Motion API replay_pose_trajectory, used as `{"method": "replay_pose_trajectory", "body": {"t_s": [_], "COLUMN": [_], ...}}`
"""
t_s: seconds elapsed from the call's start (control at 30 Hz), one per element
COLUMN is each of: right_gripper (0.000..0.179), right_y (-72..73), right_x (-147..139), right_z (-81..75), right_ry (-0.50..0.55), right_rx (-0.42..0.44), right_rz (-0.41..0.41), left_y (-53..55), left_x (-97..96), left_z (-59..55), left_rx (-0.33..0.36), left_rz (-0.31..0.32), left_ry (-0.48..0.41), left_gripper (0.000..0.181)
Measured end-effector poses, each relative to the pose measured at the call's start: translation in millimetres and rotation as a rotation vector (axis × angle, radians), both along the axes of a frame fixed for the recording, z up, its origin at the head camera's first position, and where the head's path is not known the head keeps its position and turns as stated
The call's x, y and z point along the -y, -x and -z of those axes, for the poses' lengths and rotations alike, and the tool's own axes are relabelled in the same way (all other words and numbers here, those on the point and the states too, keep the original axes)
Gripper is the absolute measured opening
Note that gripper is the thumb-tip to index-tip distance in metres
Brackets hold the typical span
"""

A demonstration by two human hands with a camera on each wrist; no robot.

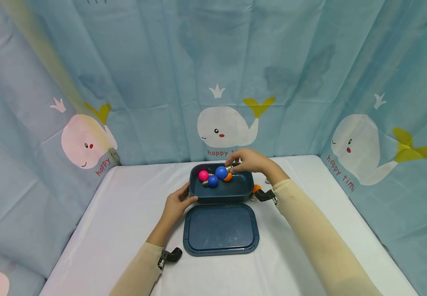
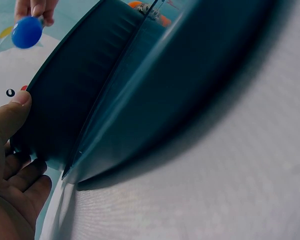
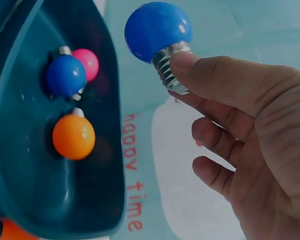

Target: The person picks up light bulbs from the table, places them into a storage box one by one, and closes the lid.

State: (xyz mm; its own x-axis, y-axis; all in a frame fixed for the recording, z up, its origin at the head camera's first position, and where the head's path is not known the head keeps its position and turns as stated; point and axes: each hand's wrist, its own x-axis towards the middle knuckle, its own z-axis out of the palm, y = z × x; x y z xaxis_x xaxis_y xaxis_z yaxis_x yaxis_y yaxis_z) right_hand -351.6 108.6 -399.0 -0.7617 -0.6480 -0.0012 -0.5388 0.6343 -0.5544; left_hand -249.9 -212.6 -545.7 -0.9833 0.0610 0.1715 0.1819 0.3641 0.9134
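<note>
My right hand (image 1: 248, 161) pinches a blue light bulb (image 3: 157, 32) by its silver screw base between thumb and forefinger, above the far side of a dark teal plastic box (image 1: 241, 189). Inside the box lie a pink bulb (image 1: 203, 175), a second blue bulb (image 1: 213, 181) and an orange bulb (image 3: 74, 137). At the box's left end, my left hand (image 1: 176, 203) holds its corner, thumb toward the front and fingers around the side. The held blue bulb overlaps the orange one in the head view.
A flat dark lid (image 1: 220, 229) lies on the white-covered table (image 1: 124, 218) just in front of the box. Beside the box's right end, another orange bulb (image 1: 257, 188) is partly hidden by the right wrist camera. Blue whale-print curtains (image 1: 154, 82) surround the table's back and sides.
</note>
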Motion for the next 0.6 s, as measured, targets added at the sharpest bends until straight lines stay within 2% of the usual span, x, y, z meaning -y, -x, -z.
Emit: {"method": "replay_pose_trajectory", "body": {"t_s": [0.2, 0.23, 0.37, 0.6], "right_gripper": [0.018, 0.019, 0.018, 0.018], "right_y": [7.4, 7.8, 10.2, 17.4], "right_x": [26, 30, 43, 63], "right_z": [2.7, 3.8, 11.7, 25.8], "right_ry": [-0.012, -0.008, -0.002, -0.078], "right_rx": [0.054, 0.07, 0.122, 0.089], "right_rz": [-0.054, -0.061, -0.078, -0.14], "left_y": [0.9, -0.7, 0.4, 1.8], "left_x": [-0.2, -1.2, -2.0, 2.1], "left_z": [1.2, -2.1, -2.8, 1.5], "left_rx": [0.003, 0.009, 0.029, -0.001], "left_rz": [0.013, 0.019, 0.028, 0.037], "left_ry": [-0.023, -0.024, -0.025, -0.039], "left_gripper": [0.074, 0.074, 0.074, 0.076]}}
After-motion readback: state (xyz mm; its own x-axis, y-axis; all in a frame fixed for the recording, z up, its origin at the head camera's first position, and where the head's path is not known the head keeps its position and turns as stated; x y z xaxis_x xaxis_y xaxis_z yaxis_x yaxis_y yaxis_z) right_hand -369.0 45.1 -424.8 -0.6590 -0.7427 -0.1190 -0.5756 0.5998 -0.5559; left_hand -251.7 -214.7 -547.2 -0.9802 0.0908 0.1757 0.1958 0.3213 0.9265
